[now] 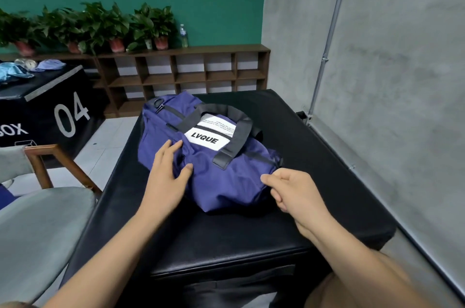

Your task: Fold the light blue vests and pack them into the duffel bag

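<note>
A dark blue duffel bag [221, 171] with black handles and a white "LVQUE" label lies on the black padded table [226, 237]. My left hand [167, 169] rests flat on the bag's near left side, fingers straight. My right hand [289, 193] sits at the bag's right end with its fingers curled and thumb against forefinger, near the zipper end; what it pinches is hidden. Light blue cloth [12, 73], perhaps the vests, lies on a black box far left.
A grey padded chair [37, 219] with a wooden frame stands left of the table. The black box marked "04" [50, 111] holds the cloth. A wooden shelf unit [186, 73] with potted plants runs along the green wall. A grey wall borders the right.
</note>
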### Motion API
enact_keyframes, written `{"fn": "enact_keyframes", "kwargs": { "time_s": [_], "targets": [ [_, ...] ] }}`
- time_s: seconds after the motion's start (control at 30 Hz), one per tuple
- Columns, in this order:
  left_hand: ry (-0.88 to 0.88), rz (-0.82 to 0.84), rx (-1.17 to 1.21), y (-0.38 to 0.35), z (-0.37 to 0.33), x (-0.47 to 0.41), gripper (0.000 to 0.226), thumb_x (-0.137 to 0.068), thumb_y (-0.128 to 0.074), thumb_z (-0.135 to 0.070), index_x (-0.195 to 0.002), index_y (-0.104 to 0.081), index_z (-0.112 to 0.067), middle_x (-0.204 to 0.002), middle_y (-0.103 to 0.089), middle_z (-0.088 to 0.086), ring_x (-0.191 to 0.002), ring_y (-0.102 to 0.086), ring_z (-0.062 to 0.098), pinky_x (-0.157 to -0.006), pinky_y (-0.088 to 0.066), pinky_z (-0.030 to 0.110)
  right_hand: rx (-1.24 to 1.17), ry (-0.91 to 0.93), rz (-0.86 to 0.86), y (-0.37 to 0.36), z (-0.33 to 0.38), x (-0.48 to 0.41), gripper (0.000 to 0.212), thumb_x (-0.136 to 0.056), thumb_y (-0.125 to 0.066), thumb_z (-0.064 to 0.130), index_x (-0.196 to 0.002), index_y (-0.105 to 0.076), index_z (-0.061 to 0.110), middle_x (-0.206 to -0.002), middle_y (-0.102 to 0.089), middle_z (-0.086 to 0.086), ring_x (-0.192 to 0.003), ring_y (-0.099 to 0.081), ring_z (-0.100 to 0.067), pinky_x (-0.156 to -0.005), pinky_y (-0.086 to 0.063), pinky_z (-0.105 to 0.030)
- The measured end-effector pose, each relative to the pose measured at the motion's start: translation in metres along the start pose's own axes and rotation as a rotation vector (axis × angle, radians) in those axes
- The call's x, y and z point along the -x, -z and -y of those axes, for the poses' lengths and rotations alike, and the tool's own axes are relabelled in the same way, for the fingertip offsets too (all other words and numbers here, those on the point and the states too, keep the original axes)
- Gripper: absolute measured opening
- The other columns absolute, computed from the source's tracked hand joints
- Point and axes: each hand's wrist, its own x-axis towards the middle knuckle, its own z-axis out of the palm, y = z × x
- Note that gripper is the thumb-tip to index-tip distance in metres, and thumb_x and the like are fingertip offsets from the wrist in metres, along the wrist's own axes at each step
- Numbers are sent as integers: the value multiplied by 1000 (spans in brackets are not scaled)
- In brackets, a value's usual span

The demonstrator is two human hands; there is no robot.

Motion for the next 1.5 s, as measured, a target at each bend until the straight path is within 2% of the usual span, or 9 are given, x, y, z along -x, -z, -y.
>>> {"fn": "enact_keyframes", "kwargs": {
  "time_s": [0.17, 0.3, 0.47, 0.77, 0.9, 1.0, 1.2, 1.37, 1.5],
  "targets": [
    [-284, -56, -66, 2, -38, 38, 48, -96, -72, -18, -140, -61, -32, -157, -39, -10, -149, -38, 8, -120, -28, 29, -7, 102, 66, -48, -4, 21, 39, -96, -77, 22, -71, -60, -4, -51, -45, -3, -51, -35, -16, -52, -30, -26],
    [-495, 2, -199, 6, -57, 65, 30, -90, -72, -33, -119, -73, -33, -123, -57, -20, -122, -53, 9, -105, -33, 31, -54, 122, 129, -71, 4, 31, 28, -97, -76, 20, -76, -70, 3, -49, -46, 3, -48, -37, -10, -49, -30, -21],
    [-557, 34, -363, 14, -49, 58, 13, -93, -69, -40, -100, -69, -29, -91, -53, -19, -86, -51, 9, -77, -39, 34, -36, 108, 135, -63, 11, 35, 22, -100, -70, 20, -87, -77, 4, -54, -44, -4, -50, -34, -12, -47, -28, -20],
    [-102, 182, 55, 26, -67, 33, 11, -94, -81, -35, -85, -80, -29, -68, -72, -6, -59, -54, 2, -59, -42, 20, 410, 225, 96, -48, -24, 43, 31, -100, -66, 40, -77, -70, 21, -56, -61, -6, -51, -49, -10, -61, -45, -35],
    [-9, 208, 172, 32, -75, 24, 18, -96, -79, -35, -83, -81, -23, -70, -70, -2, -63, -53, 3, -62, -40, 20, 593, 275, 95, -68, -39, 42, 25, -97, -66, 54, -95, -74, 30, -59, -67, 8, -62, -66, -7, -73, -57, -36],
    [5, 212, 205, 34, -78, 18, 19, -96, -79, -35, -83, -81, -22, -80, -74, 10, -69, -57, 7, -70, -45, 28, 529, 288, 66, -87, -40, 39, 33, -96, -64, 60, -106, -75, 30, -59, -69, 11, -66, -68, -6, -77, -58, -37],
    [-5, 200, 190, 36, -75, 15, 18, -98, -77, -37, -85, -81, -26, -83, -73, 13, -73, -60, 11, -75, -50, 38, 332, 346, 23, -111, -32, 36, 27, -103, -65, 40, -83, -70, 23, -53, -65, 5, -59, -66, -13, -75, -56, -39],
    [-98, 140, 109, 37, -75, 25, 19, -95, -79, -37, -82, -76, -25, -71, -68, -4, -64, -55, 0, -64, -42, 17, 412, 430, 11, -105, -44, 34, 32, -104, -58, 47, -81, -63, 26, -53, -57, 3, -53, -56, -21, -62, -52, -45],
    [-170, 122, 15, 33, -57, 46, 20, -88, -87, -35, -80, -70, -27, -71, -61, -6, -63, -51, 6, -61, -41, 19, 601, 542, -46, -94, -53, 38, 33, -103, -50, 48, -80, -56, 25, -50, -34, 9, -53, -37, -15, -55, -46, -47]
  ]
}}
